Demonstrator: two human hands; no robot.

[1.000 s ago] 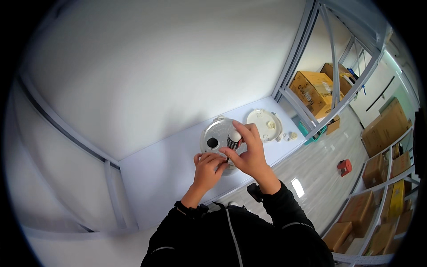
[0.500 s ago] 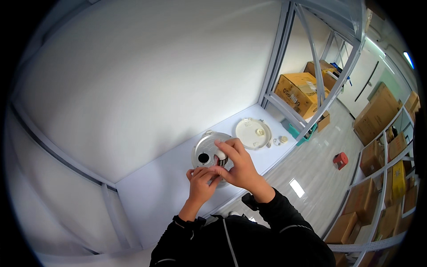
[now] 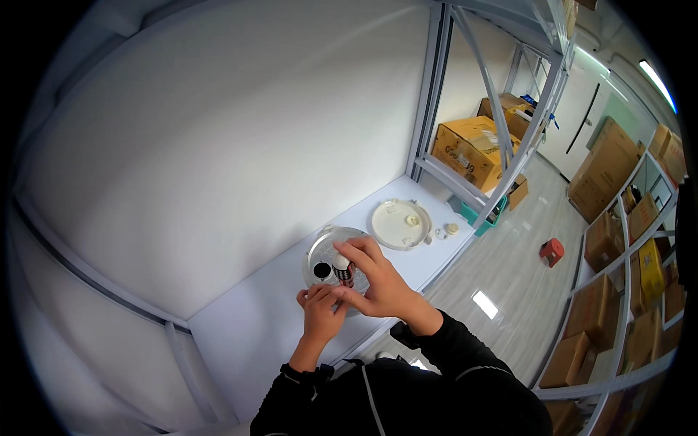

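Note:
A round silvery metal plate (image 3: 324, 251) with a dark hole lies on the white shelf (image 3: 254, 327). My right hand (image 3: 378, 282) rests over its near edge, fingers closed around a small cylindrical part (image 3: 342, 270) with a white cap and a red and dark body, held upright on the plate. My left hand (image 3: 320, 309) sits just below it at the plate's near rim, fingertips touching the base of the part. A round white plastic disc (image 3: 400, 224) lies further right on the shelf.
Two small white pieces (image 3: 445, 231) lie beside the white disc near the shelf's right end. A grey metal rack upright (image 3: 430, 102) rises there. Cardboard boxes (image 3: 472, 149) stand on the floor and on shelving to the right. A small red object (image 3: 551, 251) sits on the floor.
The view has shifted, so the plate and hands sit lower and further left. Both hands stay at the plate around the small cylindrical part.

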